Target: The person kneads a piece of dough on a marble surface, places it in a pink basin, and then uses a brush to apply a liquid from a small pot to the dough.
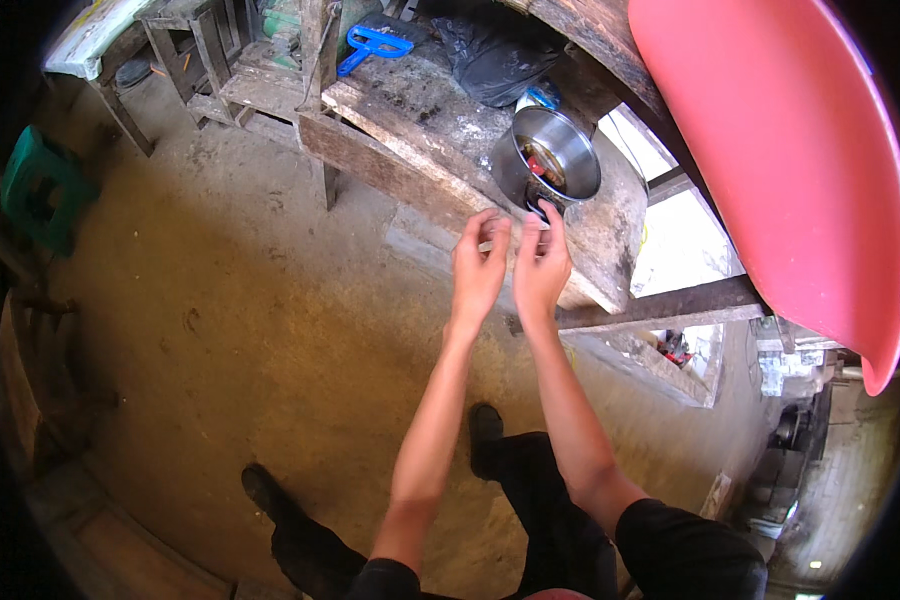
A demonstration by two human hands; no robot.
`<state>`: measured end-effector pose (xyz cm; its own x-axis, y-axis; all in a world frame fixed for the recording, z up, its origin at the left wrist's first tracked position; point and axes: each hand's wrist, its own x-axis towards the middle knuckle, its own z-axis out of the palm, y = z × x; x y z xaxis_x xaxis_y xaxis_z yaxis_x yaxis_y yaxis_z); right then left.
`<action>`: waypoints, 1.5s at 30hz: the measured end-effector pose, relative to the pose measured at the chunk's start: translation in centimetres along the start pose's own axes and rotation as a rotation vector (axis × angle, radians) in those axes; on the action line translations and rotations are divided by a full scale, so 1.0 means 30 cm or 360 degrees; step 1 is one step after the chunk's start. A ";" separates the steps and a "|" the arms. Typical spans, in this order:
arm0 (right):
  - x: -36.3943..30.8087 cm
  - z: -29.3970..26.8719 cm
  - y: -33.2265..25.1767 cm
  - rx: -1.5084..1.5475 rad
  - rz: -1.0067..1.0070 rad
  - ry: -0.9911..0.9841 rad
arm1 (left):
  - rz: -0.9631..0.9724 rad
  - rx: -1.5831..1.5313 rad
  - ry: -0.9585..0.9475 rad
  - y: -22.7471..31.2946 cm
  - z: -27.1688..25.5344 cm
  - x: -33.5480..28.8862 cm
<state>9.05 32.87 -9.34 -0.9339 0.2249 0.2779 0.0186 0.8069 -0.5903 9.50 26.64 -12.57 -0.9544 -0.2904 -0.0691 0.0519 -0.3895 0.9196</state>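
At the near edge of a wooden bench (440,140), two bare hands are held out side by side, just short of a steel pot (575,148). The pot is set on the bench, right of centre, its open top tipped into view; a red piece (536,166) and something brownish are seen inside. By its near side, a dark part (540,208), perhaps a handle, is partly covered by the right hand (542,262).

The left hand (480,262) is raised with fingers bent and thumb set apart; the right is shaped much the same. A pale scrap is glimpsed at the right fingertips, but blur hides whether anything is gripped by either hand, so that cannot be told.

The step in hand is judged to be handling done over the bench edge, close to the pot. From this pose, both hands would need to be kept steady and clear of the rim, and for any lift a firm hold on the pot would be called for.

Farther off, a black bag (495,58) and a blue tool (375,45) are laid on the bench. A large red tub (770,130) is seen at right, a green stool (45,190) at far left.
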 end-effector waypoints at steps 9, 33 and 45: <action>0.009 0.091 -0.018 0.1331 0.0295 0.0146 | -0.0186 -0.0473 -0.0024 -0.030 0.048 0.057; -0.516 0.081 -0.337 0.1466 0.0176 -0.0486 | -0.0345 -0.0841 0.0678 0.254 -0.444 -0.295; -0.450 0.027 -0.571 0.0791 -0.0253 -0.0435 | -0.0092 -0.0468 0.0523 0.451 -0.688 -0.208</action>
<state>21.05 15.57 -3.59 -0.9709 -0.0800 0.2257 -0.2372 0.4518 -0.8600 22.22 5.15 -7.69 -0.8165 -0.5048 -0.2802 0.1279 -0.6314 0.7648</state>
